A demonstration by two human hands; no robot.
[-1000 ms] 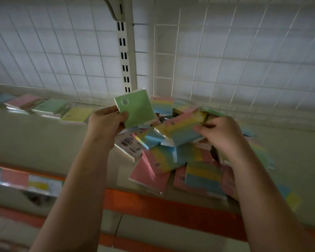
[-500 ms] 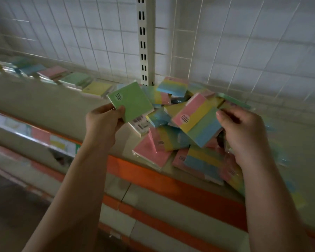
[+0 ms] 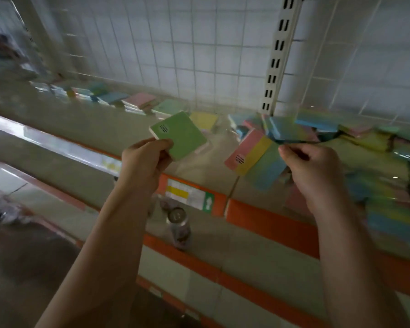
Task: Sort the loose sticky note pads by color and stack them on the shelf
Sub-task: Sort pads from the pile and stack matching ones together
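- My left hand (image 3: 145, 162) has the green pad (image 3: 180, 135) pinched by its lower corner, thumb on the front face and fingers curled behind it. The pad is tilted up over the shelf, with the little dark printed mark near its top left corner.
- My right hand (image 3: 314, 170) is curled around the edge of a striped pad (image 3: 256, 159), the one with pink, yellow, green and blue bands. It hangs down and to the left from my fingers, pink corner lowest, and it's got the same kind of dark mark on the pink band.
- Both pads are up in the air, well apart from each other, above the front part of the shelf (image 3: 194, 162).
- Just behind and to the right of my right hand is the loose pile (image 3: 365, 138) of mixed pads, pretty blurry, mostly striped ones from what I can make out.
- Along the back of the shelf to the left there's a row of sorted stacks: yellow stack (image 3: 204, 119), then a green stack (image 3: 171, 106), pink stack (image 3: 142, 100), blue stack (image 3: 113, 97), and more further left that are too smeared to call.
- Behind all that is the white wire grid (image 3: 175, 55) with a slotted upright (image 3: 277, 55).
- The shelf's front lip is orange with a price label (image 3: 189, 195) on it, and a can (image 3: 178, 227) stands on the level below.
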